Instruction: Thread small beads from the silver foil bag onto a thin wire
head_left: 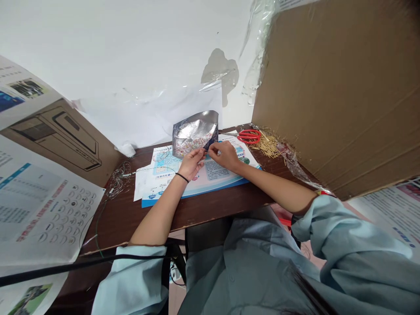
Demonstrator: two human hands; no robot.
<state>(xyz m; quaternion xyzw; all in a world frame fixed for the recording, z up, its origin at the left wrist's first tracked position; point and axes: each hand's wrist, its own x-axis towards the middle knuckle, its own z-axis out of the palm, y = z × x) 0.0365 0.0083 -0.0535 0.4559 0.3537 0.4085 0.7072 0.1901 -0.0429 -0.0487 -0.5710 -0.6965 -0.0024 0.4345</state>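
My left hand (192, 163) is closed in a pinch, its fingertips nearly meeting those of my right hand (226, 155). My right hand is also pinched. Whatever lies between the fingers is too small to make out. Just behind both hands stands an opened silver foil bag (195, 129) holding many small multicoloured beads (190, 145). A thin thread (154, 168) runs from the left across the printed sheet (219, 173) towards my left wrist, and white beads (128, 174) sit on it.
Red-handled scissors (248, 136) lie right of the bag, beside a heap of thin golden sticks (268, 144). Tangled clear thread (120, 177) rests on the dark table (210, 210) at the left. Cardboard walls (341, 87) flank both sides; a black cable (82, 264) crosses the lower left.
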